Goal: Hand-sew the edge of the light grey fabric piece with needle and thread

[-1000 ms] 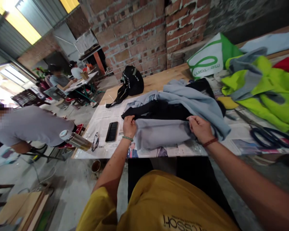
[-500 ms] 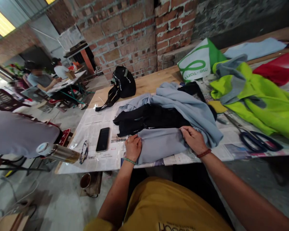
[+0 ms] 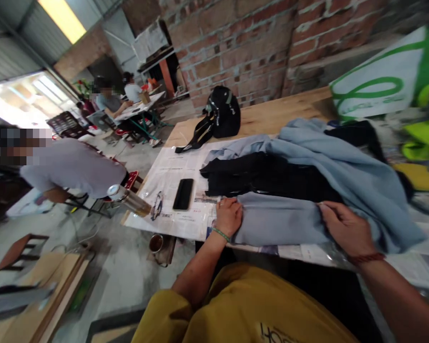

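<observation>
A folded strip of grey cloth [image 3: 282,219] lies along the near edge of the newspaper-covered table. My left hand [image 3: 229,215], with a green bracelet at the wrist, grips its left end with curled fingers. At the other end my right hand [image 3: 348,227] pinches the cloth's upper corner between thumb and fingers, palm turned down. Black fabric [image 3: 268,176] lies just behind the strip. Around that, bunched blue-grey cloth [image 3: 314,147] spreads back and to the right. The undersides of both hands are hidden.
To the left are a phone [image 3: 183,194], glasses [image 3: 158,206] and a tilted-looking bottle [image 3: 128,199]. A black bag [image 3: 224,112] stands at the back; a green-and-white bag [image 3: 375,81] is at the back right. A seated person [image 3: 75,164] is beyond the table's left edge.
The view has swung left, so the table things appear farther right and the scissors have left the picture. Both hands keep their hold on the grey cloth's ends.
</observation>
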Tool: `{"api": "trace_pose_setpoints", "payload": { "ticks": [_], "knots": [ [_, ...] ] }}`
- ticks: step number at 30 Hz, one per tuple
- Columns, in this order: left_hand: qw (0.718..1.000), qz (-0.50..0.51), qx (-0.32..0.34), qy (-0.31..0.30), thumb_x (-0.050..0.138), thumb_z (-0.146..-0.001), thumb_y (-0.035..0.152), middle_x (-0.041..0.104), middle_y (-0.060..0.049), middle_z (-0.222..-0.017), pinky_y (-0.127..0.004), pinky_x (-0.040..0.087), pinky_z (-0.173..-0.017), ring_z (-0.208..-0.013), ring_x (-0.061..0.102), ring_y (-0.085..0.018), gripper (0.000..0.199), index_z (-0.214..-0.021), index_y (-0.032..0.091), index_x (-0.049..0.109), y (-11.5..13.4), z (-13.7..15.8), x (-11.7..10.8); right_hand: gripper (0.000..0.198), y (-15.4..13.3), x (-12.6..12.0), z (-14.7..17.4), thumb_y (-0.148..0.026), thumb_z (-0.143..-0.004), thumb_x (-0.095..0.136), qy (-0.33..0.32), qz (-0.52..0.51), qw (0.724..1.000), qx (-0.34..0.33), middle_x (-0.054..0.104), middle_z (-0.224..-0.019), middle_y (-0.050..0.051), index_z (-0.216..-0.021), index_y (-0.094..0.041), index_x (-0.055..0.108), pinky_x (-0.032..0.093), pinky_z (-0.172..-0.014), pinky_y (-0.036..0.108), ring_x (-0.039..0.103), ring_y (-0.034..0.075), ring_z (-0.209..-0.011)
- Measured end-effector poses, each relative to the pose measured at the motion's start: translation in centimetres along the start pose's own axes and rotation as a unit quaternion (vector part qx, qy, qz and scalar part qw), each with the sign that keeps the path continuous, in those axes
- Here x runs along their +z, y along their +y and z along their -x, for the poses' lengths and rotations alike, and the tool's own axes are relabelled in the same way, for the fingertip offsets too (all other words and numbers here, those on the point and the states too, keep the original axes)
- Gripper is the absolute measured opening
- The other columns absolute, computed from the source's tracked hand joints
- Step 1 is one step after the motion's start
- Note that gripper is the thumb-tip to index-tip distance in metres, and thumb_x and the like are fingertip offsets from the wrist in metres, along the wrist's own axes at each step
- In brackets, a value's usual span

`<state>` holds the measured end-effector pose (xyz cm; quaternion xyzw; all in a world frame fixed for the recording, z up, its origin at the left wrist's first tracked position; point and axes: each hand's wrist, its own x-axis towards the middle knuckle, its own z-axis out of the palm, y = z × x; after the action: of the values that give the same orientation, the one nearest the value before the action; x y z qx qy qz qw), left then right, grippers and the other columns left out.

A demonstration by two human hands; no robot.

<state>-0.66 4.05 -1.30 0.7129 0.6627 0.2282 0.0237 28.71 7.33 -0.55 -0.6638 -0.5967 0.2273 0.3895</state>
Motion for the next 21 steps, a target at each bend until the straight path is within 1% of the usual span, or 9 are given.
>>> {"api": "trace_pose_setpoints", "payload": {
  "ticks": [4, 7, 10, 12, 14, 16, 17, 19, 21],
  "knots": [
    [1.0, -0.01, -0.008, -0.015, 0.052, -0.087, 0.026, 0.062, -0.005, -0.117, -0.043, 0.038, -0.096, -0.111, 0.051, -0.021, 0.021, -0.1, 0.025, 0.068, -0.3, 0.0, -0.1, 0.027, -0.2, 0.3, -0.1, -0.045, -0.07, 0.05, 0.001, 0.019, 0.999, 0.025, 0.066, -0.073, 0.007, -0.083, -0.026, 0.064, 0.039, -0.057, 0.034, 0.055, 0.022, -0.062],
    [1.0, 0.005, -0.008, -0.013, 0.051, -0.087, 0.026, 0.062, -0.005, -0.118, -0.042, 0.038, -0.097, -0.111, 0.051, -0.021, 0.022, -0.101, 0.025, 0.068, -0.4, 0.1, -0.3, 0.022, -0.7, 0.4, -0.1, -0.044, -0.068, 0.05, 0.004, 0.038, 0.999, 0.04, 0.065, -0.072, 0.008, -0.079, -0.029, 0.063, 0.038, -0.059, 0.036, 0.055, 0.024, -0.064],
    [1.0, 0.019, -0.004, 0.014, 0.048, -0.086, 0.023, 0.06, -0.006, -0.123, -0.041, 0.038, -0.098, -0.111, 0.052, -0.02, 0.025, -0.102, 0.024, 0.068, -0.4, 0.5, -0.9, 0.018, -1.1, 0.4, 0.0, -0.042, -0.065, 0.051, 0.005, 0.046, 0.997, 0.055, 0.064, -0.07, 0.009, -0.075, -0.03, 0.062, 0.038, -0.059, 0.038, 0.055, 0.025, -0.065],
    [0.999, 0.016, 0.004, 0.04, 0.046, -0.087, 0.021, 0.058, -0.006, -0.126, -0.041, 0.035, -0.102, -0.115, 0.051, -0.02, 0.027, -0.103, 0.024, 0.068, -0.2, 1.2, -1.6, 0.017, -1.2, 0.5, 0.0, -0.042, -0.065, 0.051, 0.002, 0.04, 0.997, 0.071, 0.062, -0.068, 0.009, -0.075, -0.031, 0.06, 0.038, -0.058, 0.039, 0.054, 0.025, -0.063],
    [0.998, 0.012, 0.016, 0.066, 0.044, -0.088, 0.021, 0.056, -0.005, -0.129, -0.044, 0.03, -0.108, -0.122, 0.047, -0.02, 0.029, -0.103, 0.026, 0.067, -0.2, 2.4, -2.5, 0.017, -1.3, 0.5, 0.1, -0.043, -0.064, 0.05, 0.0, 0.038, 0.996, 0.081, 0.061, -0.066, 0.008, -0.074, -0.031, 0.059, 0.039, -0.058, 0.039, 0.053, 0.024, -0.061],
    [0.996, 0.014, 0.018, 0.092, 0.044, -0.088, 0.021, 0.053, -0.006, -0.131, -0.046, 0.028, -0.11, -0.126, 0.043, -0.022, 0.029, -0.106, 0.027, 0.066, -0.6, 4.0, -3.8, 0.017, -1.4, 0.5, 0.1, -0.044, -0.065, 0.05, -0.001, 0.043, 0.996, 0.074, 0.061, -0.066, 0.008, -0.074, -0.032, 0.058, 0.039, -0.059, 0.04, 0.054, 0.025, -0.062],
    [0.993, 0.016, 0.004, 0.118, 0.045, -0.087, 0.022, 0.05, -0.007, -0.133, -0.046, 0.03, -0.109, -0.127, 0.041, -0.023, 0.028, -0.107, 0.026, 0.065, -1.1, 4.8, -4.7, 0.017, -1.6, 0.4, 0.1, -0.044, -0.064, 0.05, -0.002, 0.049, 0.996, 0.068, 0.061, -0.067, 0.008, -0.073, -0.032, 0.058, 0.04, -0.06, 0.04, 0.055, 0.026, -0.064],
    [0.977, 0.016, -0.041, 0.208, 0.045, -0.088, 0.023, 0.042, -0.012, -0.139, -0.046, 0.032, -0.108, -0.132, 0.036, -0.025, 0.031, -0.115, 0.022, 0.059, -3.2, 6.4, -7.0, 0.018, -1.7, 0.3, 0.2, -0.044, -0.065, 0.049, -0.007, 0.066, 0.996, 0.056, 0.062, -0.071, 0.009, -0.074, -0.032, 0.058, 0.041, -0.062, 0.041, 0.056, 0.026, -0.068],
    [0.949, 0.005, -0.088, 0.303, 0.05, -0.087, 0.026, 0.03, -0.015, -0.145, -0.047, 0.031, -0.109, -0.136, 0.029, -0.027, 0.041, -0.127, 0.02, 0.047, -6.6, 7.5, -9.7, 0.021, -1.6, 0.4, 0.3, -0.044, -0.066, 0.048, -0.015, 0.081, 0.995, 0.048, 0.063, -0.074, 0.01, -0.077, -0.031, 0.059, 0.042, -0.062, 0.04, 0.058, 0.027, -0.071]
  ]
}}
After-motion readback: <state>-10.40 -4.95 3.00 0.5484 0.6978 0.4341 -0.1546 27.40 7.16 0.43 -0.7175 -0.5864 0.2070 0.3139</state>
